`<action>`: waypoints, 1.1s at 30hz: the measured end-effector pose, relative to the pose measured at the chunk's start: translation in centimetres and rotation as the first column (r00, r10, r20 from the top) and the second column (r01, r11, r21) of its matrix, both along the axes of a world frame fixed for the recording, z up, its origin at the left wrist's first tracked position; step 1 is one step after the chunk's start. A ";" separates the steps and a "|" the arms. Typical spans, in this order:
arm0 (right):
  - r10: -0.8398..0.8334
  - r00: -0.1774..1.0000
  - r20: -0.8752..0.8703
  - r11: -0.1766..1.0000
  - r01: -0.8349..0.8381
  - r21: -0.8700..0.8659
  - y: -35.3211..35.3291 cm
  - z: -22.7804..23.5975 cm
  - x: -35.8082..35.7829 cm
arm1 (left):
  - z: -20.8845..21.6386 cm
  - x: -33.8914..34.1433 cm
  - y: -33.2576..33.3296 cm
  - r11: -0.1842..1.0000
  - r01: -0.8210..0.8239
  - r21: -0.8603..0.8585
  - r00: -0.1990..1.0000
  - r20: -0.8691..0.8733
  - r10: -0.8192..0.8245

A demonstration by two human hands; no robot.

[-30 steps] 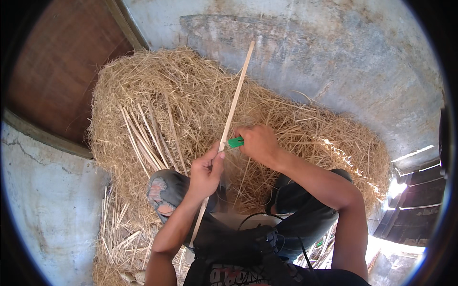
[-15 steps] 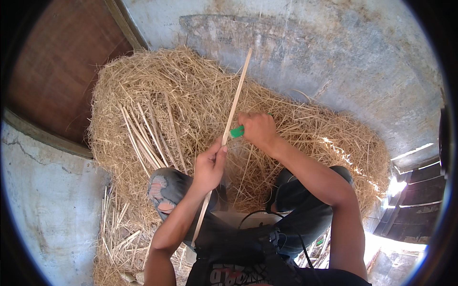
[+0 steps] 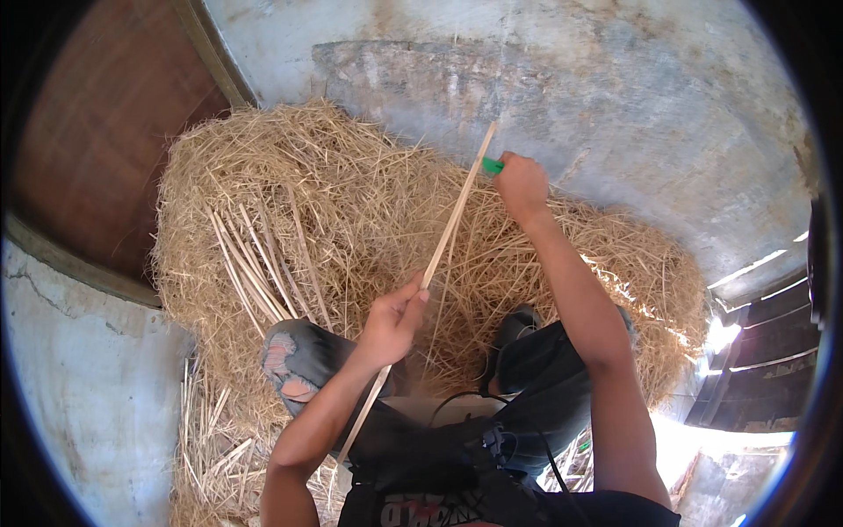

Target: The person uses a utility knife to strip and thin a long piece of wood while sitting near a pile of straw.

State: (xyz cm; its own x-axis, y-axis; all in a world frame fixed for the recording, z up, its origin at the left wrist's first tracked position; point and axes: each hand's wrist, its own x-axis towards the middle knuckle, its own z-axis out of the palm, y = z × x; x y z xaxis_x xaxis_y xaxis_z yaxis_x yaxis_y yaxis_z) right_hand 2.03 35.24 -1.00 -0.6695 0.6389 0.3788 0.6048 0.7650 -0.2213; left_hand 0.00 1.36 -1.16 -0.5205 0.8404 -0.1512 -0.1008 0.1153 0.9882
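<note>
A long, pale wooden strip [image 3: 455,216] slants across the middle, from near my lap up toward the grey wall. My left hand [image 3: 392,325] is closed round its lower half, thumb on top. My right hand [image 3: 524,186] is closed on a small green tool [image 3: 492,165], whose edge meets the strip near its far end. The fist covers most of the tool, so its exact kind does not show.
Several similar thin strips [image 3: 256,262] lie on the straw heap [image 3: 342,176] to the left. A grey wall [image 3: 597,97] rises behind, with a brown panel [image 3: 105,132] at far left. Shavings [image 3: 215,439] lie low left, beside my bent knee [image 3: 294,364].
My right hand with the green tool has moved away from me along the strip, toward its far end. The strip's far end has tipped right and lower. My left hand keeps its grip.
</note>
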 end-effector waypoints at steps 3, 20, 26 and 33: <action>-0.140 0.990 -0.031 0.990 0.140 0.013 3.0 0.9 1.2 | 0.2 0.4 0.0 0.999 0.044 -0.024 0.998 -0.042 -0.045; 0.274 0.936 -0.219 0.912 -0.326 -0.251 -2.0 7.9 4.3 | 0.8 -1.1 -2.3 0.987 0.090 0.134 0.969 0.217 -0.118; 0.679 0.734 0.025 0.734 -0.679 -0.016 -9.9 3.1 3.6 | 0.7 -2.3 -2.6 0.990 -0.027 0.138 0.916 0.400 -0.031; 0.818 0.563 -0.119 0.562 -0.826 -0.046 -15.1 1.2 4.7 | 2.0 -2.6 -2.5 0.969 -0.173 0.174 0.784 0.620 0.028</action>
